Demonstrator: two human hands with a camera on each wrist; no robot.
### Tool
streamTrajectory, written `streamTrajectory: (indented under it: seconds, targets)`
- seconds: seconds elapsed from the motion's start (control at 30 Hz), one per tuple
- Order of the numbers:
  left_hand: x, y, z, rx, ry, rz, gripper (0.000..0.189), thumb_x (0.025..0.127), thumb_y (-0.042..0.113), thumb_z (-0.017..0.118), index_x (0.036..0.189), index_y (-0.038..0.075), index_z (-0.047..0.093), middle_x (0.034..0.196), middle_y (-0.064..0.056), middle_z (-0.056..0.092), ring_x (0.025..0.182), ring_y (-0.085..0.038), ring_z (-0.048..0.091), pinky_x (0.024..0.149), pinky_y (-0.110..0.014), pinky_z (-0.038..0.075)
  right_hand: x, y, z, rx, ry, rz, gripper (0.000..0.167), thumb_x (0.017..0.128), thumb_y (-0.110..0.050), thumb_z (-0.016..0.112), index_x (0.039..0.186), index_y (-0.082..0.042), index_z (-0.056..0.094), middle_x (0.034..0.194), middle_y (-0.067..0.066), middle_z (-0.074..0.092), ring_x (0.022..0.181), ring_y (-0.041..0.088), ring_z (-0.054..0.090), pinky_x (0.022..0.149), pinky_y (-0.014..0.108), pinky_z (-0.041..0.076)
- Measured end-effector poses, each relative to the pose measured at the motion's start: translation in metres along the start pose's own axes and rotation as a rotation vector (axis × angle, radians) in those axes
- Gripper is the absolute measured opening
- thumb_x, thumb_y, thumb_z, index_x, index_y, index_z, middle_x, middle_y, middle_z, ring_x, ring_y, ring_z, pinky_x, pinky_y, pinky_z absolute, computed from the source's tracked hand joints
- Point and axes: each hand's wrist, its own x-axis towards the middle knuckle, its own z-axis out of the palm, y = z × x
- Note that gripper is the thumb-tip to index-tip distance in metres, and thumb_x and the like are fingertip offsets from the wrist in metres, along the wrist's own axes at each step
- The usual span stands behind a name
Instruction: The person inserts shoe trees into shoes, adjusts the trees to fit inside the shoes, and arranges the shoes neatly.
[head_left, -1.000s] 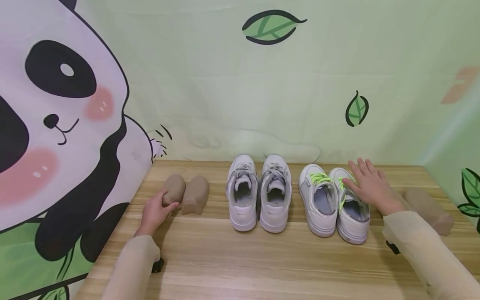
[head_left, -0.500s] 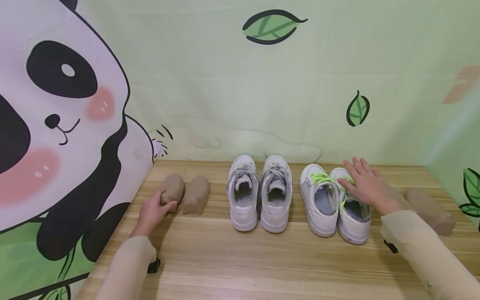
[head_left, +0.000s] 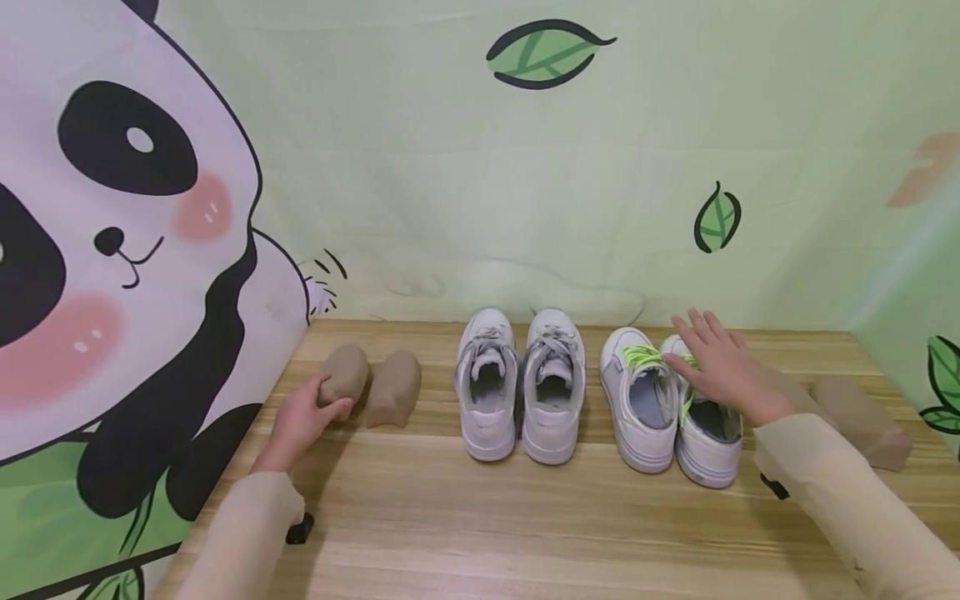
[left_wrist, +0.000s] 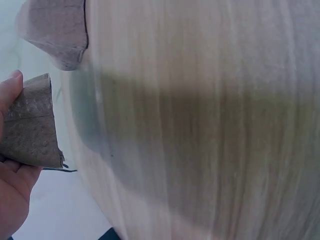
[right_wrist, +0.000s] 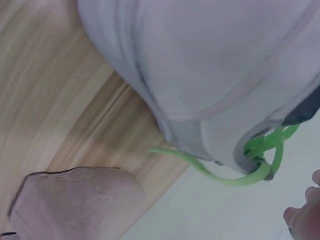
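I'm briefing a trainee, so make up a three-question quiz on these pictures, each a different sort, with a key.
1. Open: What does the left hand hold?
2. True or false: The right hand is curled into a tight fist.
3. Multiple choice: How many white shoes are on the wooden surface? A: two; B: three; C: four.

Key:
1. A brown shoe-shaped form, between thumb and fingers.
2. False; its fingers are straight.
3. C
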Motion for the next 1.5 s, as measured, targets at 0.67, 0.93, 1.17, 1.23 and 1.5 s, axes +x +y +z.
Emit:
streamTrajectory:
  seconds: [0.67,0.93,1.17,1.23,1.5]
  targets:
    - [-0.002,0.021,-0.012,0.0,-0.048,0.037,0.065,0.079,0.037,0.063,0.127,-0.001,0.042,0.125,-0.025,0.046,0.112,-0.042,0.044,0.09,-0.052,0.035,0.008,-0.019,0.002,-0.013,0.002,-0.044,0.07,0.089,-0.048,0.039,0.14,-0.005,0.019,0.145,0.024,0.011,0.133,0.039,0.006,0.101,0.06,0.009]
    - [-0.005,0.032,-0.014,0.003,-0.06,0.061,0.065,0.079,0.041,0.062,0.127,0.001,0.043,0.126,-0.023,0.047,0.113,-0.04,0.045,0.09,-0.05,0.036,0.011,-0.027,0.006,-0.026,0.037,-0.095,0.068,0.089,-0.048,0.041,0.139,-0.005,0.024,0.144,0.023,0.015,0.133,0.039,0.01,0.101,0.059,0.012]
    - [-0.007,0.041,-0.015,-0.007,-0.06,0.091,0.064,0.078,0.039,0.063,0.125,0.001,0.045,0.125,-0.023,0.048,0.112,-0.039,0.046,0.09,-0.049,0.037,0.014,-0.035,0.007,-0.043,0.067,-0.132,0.066,0.088,-0.045,0.043,0.138,-0.005,0.027,0.143,0.024,0.02,0.131,0.041,0.015,0.1,0.059,0.016]
    - [-0.007,0.043,-0.016,-0.016,-0.067,0.094,0.065,0.078,0.04,0.063,0.125,0.0,0.044,0.125,-0.023,0.048,0.113,-0.039,0.046,0.09,-0.05,0.037,0.015,-0.037,0.007,-0.046,0.068,-0.135,0.066,0.088,-0.045,0.044,0.138,-0.005,0.027,0.143,0.024,0.02,0.131,0.041,0.015,0.101,0.058,0.016]
    - [-0.01,0.054,-0.018,-0.018,-0.079,0.119,0.065,0.077,0.04,0.063,0.126,0.002,0.044,0.125,-0.022,0.048,0.113,-0.038,0.046,0.091,-0.049,0.037,0.018,-0.045,0.01,-0.028,0.069,-0.169,0.066,0.088,-0.043,0.045,0.138,-0.004,0.027,0.142,0.025,0.02,0.132,0.04,0.014,0.103,0.056,0.013]
